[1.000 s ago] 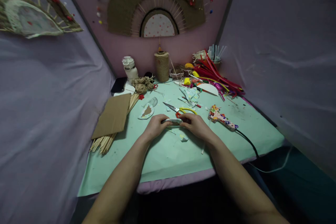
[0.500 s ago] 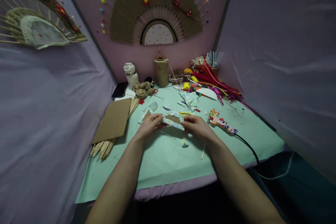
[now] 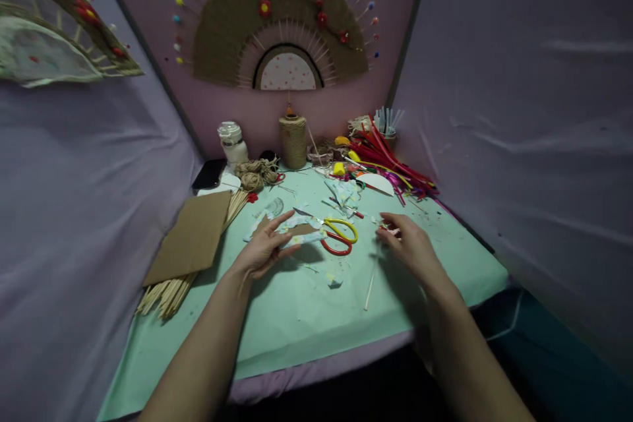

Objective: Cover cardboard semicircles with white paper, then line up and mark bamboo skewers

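While left hand (image 3: 261, 252), fingers part-spread, holds cloth-edged cardboard (image 3: 302, 230), right hand (image 3: 411, 245) curls over mostly hidden glue gun (image 3: 392, 231), closure unclear; apparently pick-up step, calling for firm grip.

I am working in dim light; my right hand (image 3: 408, 242) is casting a soft shadow on the bench (image 3: 287, 323), my forearms (image 3: 208, 343) are stretching edgeward, and the bottom is sinking into near-black.

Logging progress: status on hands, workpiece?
Left hand holds brown cardboard edged with pale cloth. Right hand at mostly hidden multicoloured glue gun. Red-and-yellow-handled scissors beside cardboard.
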A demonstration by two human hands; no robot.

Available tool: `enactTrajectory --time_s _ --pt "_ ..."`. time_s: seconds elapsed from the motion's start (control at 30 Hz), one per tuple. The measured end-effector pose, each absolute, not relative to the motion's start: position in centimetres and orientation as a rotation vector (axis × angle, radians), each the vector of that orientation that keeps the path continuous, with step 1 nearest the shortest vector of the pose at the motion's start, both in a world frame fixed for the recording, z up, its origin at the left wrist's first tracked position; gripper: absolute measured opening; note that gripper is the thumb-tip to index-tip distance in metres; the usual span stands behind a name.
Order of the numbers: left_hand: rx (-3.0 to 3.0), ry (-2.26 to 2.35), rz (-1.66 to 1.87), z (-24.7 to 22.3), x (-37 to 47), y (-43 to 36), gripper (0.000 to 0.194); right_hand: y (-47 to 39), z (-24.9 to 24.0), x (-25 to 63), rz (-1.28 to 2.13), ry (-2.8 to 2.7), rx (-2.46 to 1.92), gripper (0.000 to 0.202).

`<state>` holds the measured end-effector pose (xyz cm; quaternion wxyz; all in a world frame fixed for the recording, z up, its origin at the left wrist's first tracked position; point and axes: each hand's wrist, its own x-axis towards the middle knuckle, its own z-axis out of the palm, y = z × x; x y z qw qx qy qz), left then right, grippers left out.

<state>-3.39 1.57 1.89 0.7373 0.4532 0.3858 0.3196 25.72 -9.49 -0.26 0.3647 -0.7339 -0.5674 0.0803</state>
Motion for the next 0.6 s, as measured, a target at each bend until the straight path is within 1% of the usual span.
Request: enactTrajectory --time_s 0.07,0.1,0.17,0.2,0.3,0.37,0.5,0.6 --pt "0.967 0.834 0.683 1.9 -3.3 1.6 0.059 -10.6 -0.9 28.4 0.07 -1.541 -2.109 0.045" --pt "0.955 0.832 0.667 1.9 -3.3 1.6 0.059 -11.0 -1.3 29.4 0.053 -1.572 -2.207 0.049" --pt "0.958 0.837 0.65 1.9 -3.1 1.4 0.06 -11.3 -2.4 30.6 0.087 -1.624 -2.324 0.058" --pt "0.958 0.832 0.644 2.0 -3.1 1.3 0.059 -11.2 -2.9 31.0 0.118 -1.644 -2.339 0.058" --pt "0.925 0.794 0.633 2.1 -2.9 1.0 0.055 -10.8 -3.9 31.3 0.188 -1.681 -2.272 0.045" --pt "0.884 0.772 0.63 2.3 -2.9 0.9 0.053 -10.8 -4.0 31.4 0.194 -1.655 -2.223 0.04" --pt "0.835 0.743 0.642 2.4 -2.9 0.6 0.055 -11.7 -2.4 30.6 0.207 -1.503 -2.041 0.042" --pt "0.918 0.766 0.657 2.3 -2.8 0.3 0.055 -12.3 -0.9 28.5 0.416 -1.397 -1.83 0.042"
